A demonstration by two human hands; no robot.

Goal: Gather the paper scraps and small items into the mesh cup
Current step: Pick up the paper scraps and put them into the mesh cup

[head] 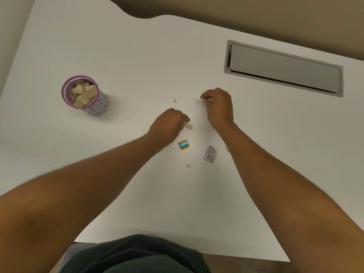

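Hands pinch scraps on the desk [137,56]: left hand [169,123] and right hand [218,105] (each curled on paper) should carry them to the mesh cup [86,95] at ten o'clock.

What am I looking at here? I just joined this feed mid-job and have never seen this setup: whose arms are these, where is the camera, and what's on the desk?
There is no machine: one camera worn on a person's head looks down at their two bare arms over a white desk. The left hand is closed on a tan paper scrap; the right hand pinches a tiny pale bit. At far left stands the purple mesh cup, already full of scraps. Still loose are two small scraps, a blue-green eraser and a clear pencil sharpener. The grey flap at upper right is a cable hatch set in the desk.
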